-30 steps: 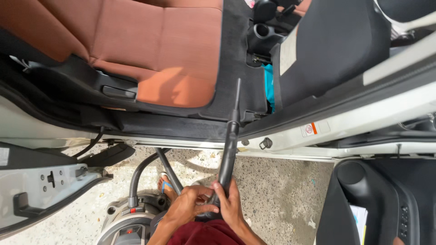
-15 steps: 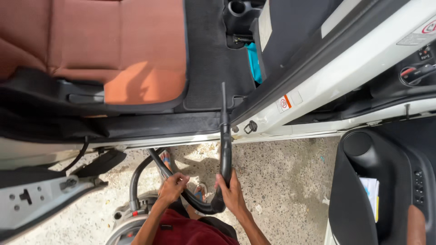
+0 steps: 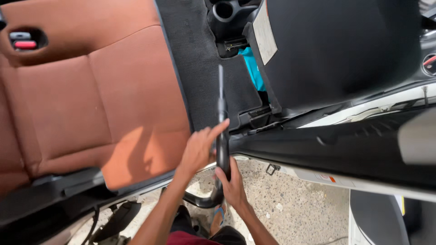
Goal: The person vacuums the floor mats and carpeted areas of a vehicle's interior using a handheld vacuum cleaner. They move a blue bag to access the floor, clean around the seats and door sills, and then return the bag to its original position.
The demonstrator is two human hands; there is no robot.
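A black vacuum wand [image 3: 221,113] with a thin crevice tip points into the car, its tip over the dark floor carpet [image 3: 200,63] between the brown rear seat [image 3: 91,104] and the black front seat back [image 3: 336,50]. My right hand [image 3: 232,183] grips the wand's lower curved part. My left hand [image 3: 200,147] lies against the wand higher up, index finger stretched along it. The black hose [image 3: 204,202] bends away below my hands.
A turquoise item [image 3: 252,68] is wedged under the front seat. A red belt buckle [image 3: 25,44] sits in the brown seat's top left. The door sill [image 3: 318,174] runs right, with speckled concrete ground [image 3: 295,208] below. A sandalled foot [image 3: 219,217] shows beneath.
The view has moved in closer to the car. The wand has been pushed forward from the sill to the carpet. My left hand has risen from the hose to the wand.
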